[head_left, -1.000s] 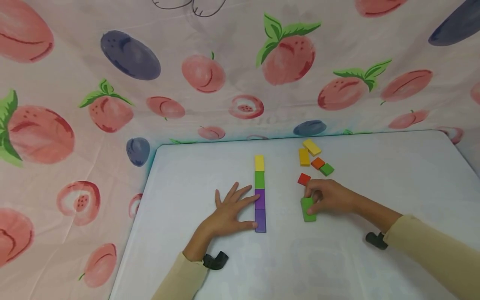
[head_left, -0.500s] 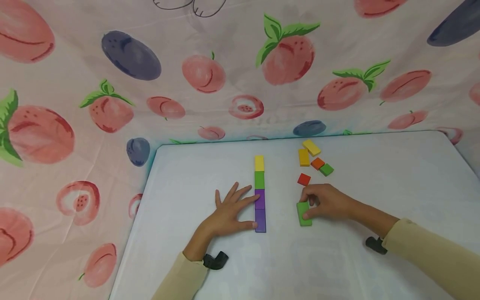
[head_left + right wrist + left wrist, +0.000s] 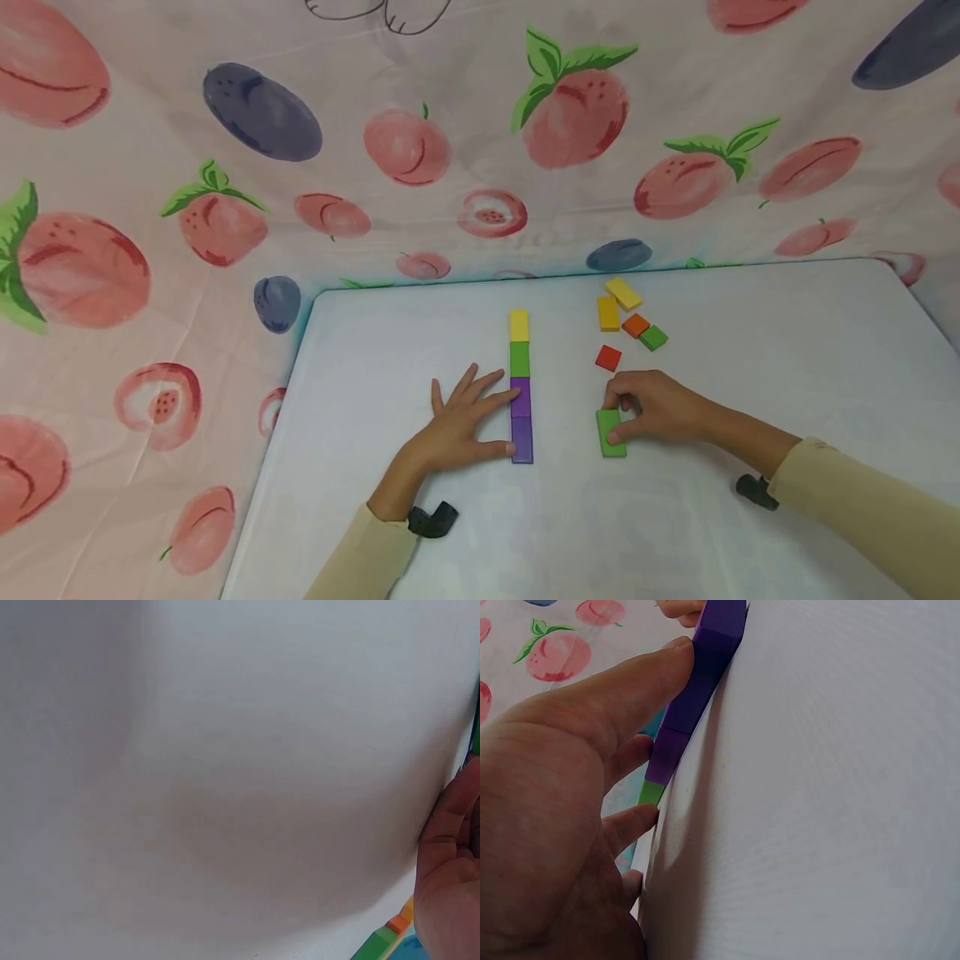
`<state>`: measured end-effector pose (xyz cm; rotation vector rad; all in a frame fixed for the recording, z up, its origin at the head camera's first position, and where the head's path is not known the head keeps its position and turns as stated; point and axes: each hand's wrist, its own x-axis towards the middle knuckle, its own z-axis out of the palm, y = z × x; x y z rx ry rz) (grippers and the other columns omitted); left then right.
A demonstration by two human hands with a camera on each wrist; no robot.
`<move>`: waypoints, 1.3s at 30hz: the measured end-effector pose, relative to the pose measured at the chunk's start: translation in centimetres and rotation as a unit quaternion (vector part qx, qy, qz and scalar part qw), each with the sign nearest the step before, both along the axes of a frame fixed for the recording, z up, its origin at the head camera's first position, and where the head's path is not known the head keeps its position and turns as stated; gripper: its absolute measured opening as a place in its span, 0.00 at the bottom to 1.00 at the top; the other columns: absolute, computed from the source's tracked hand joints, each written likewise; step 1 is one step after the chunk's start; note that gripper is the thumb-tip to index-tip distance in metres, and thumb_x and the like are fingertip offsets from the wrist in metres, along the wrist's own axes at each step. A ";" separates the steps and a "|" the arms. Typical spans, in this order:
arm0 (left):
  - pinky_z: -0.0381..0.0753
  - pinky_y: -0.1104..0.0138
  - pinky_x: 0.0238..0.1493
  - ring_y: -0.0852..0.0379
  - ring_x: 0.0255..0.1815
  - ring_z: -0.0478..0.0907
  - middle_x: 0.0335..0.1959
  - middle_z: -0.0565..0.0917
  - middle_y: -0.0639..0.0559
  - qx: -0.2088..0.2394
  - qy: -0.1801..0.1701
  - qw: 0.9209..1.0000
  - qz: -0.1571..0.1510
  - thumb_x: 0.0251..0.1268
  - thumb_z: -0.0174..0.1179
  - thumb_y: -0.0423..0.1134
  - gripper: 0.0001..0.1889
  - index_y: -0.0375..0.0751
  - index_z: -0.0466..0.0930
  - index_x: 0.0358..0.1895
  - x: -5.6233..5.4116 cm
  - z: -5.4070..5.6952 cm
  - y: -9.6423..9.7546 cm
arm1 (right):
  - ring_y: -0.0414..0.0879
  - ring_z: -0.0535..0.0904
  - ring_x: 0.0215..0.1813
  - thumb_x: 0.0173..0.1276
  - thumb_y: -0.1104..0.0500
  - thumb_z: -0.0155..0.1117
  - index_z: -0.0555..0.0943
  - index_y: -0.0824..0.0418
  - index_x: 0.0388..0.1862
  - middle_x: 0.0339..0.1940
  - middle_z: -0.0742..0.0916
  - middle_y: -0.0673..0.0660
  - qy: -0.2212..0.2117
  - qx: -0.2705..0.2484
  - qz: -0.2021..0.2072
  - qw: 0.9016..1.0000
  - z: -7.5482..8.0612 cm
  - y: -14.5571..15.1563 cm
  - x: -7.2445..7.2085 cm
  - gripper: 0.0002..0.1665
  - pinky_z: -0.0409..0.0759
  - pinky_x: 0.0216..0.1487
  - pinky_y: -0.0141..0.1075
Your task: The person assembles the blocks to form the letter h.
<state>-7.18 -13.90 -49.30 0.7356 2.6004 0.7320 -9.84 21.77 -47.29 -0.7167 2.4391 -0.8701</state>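
Observation:
A straight column of blocks runs away from the person: a yellow block (image 3: 519, 326), a green block (image 3: 520, 359) and two purple blocks (image 3: 521, 440). Spread out flat on its left side, the left hand (image 3: 459, 427) touches the purple blocks with thumb and index fingertips. In the left wrist view the thumb (image 3: 641, 686) lies against the purple side. The right hand (image 3: 660, 406) pinches a loose green block (image 3: 611, 433) between thumb and fingers, to the right of the column. In the right wrist view only part of that hand (image 3: 450, 862) shows, at the right edge.
Beyond the right hand lie a red block (image 3: 608, 358), an orange block (image 3: 636, 325), a small green block (image 3: 653, 337) and two yellow blocks (image 3: 609, 314). A fruit-print cloth (image 3: 435, 67) hangs behind the white table (image 3: 675, 533).
The right hand has moved the loose green block slightly left and toward the person. The left hand and the column look the same.

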 end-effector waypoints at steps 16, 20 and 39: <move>0.17 0.26 0.69 0.46 0.87 0.30 0.85 0.49 0.60 0.004 0.004 1.000 -0.001 0.63 0.64 0.67 0.42 0.68 0.60 0.79 0.0 0.0 0.0 | 0.41 0.76 0.41 0.53 0.42 0.82 0.82 0.41 0.36 0.34 0.83 0.40 0.000 -0.007 0.012 1.000 -0.1 0.2 0.1 0.18 0.78 0.40 0.30; 0.17 0.26 0.69 0.46 0.87 0.30 0.85 0.49 0.60 0.001 0.004 1.000 0.000 0.63 0.64 0.67 0.42 0.68 0.60 0.79 0.1 0.1 0.0 | 0.41 0.76 0.42 0.53 0.40 0.82 0.82 0.41 0.37 0.34 0.83 0.39 -0.003 -0.005 0.016 1.000 -0.1 0.3 0.0 0.18 0.78 0.40 0.30; 0.18 0.26 0.69 0.46 0.87 0.30 0.85 0.49 0.60 0.000 0.002 1.000 0.001 0.63 0.64 0.67 0.42 0.68 0.60 0.79 0.0 0.2 0.1 | 0.42 0.77 0.46 0.58 0.45 0.80 0.86 0.41 0.45 0.39 0.84 0.42 -0.061 -0.009 0.027 0.998 0.1 1.1 -1.0 0.17 0.81 0.43 0.29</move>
